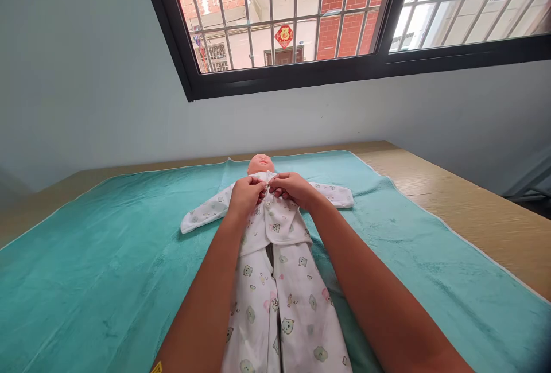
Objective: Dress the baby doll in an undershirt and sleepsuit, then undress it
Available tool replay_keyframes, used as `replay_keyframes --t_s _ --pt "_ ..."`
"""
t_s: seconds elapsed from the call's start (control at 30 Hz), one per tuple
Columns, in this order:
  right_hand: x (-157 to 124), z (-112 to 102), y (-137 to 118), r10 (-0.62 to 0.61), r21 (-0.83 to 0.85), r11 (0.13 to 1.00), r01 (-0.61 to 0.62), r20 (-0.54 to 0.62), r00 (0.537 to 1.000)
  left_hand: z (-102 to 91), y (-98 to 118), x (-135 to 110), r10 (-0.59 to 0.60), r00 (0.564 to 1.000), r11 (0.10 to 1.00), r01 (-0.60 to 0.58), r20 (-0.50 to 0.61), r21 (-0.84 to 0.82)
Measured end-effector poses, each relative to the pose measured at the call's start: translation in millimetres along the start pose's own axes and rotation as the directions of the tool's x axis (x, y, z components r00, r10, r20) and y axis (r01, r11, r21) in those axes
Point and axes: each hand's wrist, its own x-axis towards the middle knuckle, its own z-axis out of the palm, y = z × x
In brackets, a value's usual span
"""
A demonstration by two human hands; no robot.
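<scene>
Turquoise cloth (129, 235): soft, short-napped by its look, pale-hemmed, lightly creased; spread across the table, presumably as padding beneath the doll.
Table (456, 201): pale, smooth wood grain, showing beyond the cloth at the far edge and both sides.
Doll (260, 163): on its back, mid-cloth, head toward the wall, legs toward the camera; head smooth, pinkish, likely plastic. This lie puts its chest in reach of both arms.
Jacket (286, 226): white, thin, cotton-like, printed with small animal figures; worn on the doll's torso, front corners rounded.
Sleeves (206, 211): limp, flattish, angled outward on either side, which probably keeps the chest accessible.
Fastener (267, 204): small, round, pale; on the jacket's midline, just below the fingers.
Left hand (247, 194): fingers bent nearly closed, seemingly pinching the jacket's front near the neck.
Right hand (297, 188): fingers likewise bent nearly closed on the opposite front, just beside the left; the paired hold likely keeps both edges together and taut. Whatever lies between the fingertips is hidden.
Trousers (310, 304): white, similarly printed, loosely folded; legs side by side, a narrow dark gap below the jacket's hem.
Window frame (284, 77): black, rigid, straight-edged; metal bars and red brick beyond.
</scene>
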Motion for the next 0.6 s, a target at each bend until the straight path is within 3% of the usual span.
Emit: replay_keyframes --t_s 0.27,0.6 --pt "-0.2 0.6 3.4 -0.021 0.065 0.998 0.02 0.024 0.999 -0.6 -0.8 -0.9 0.009 1.0 1.0 -0.01 0.014 0.012" --pt "-6.0 -2.2 -1.3 -0.069 -0.015 0.997 0.071 0.1 0.993 -1.7 -0.4 -0.6 -0.035 0.998 0.998 0.037 0.043 -0.059"
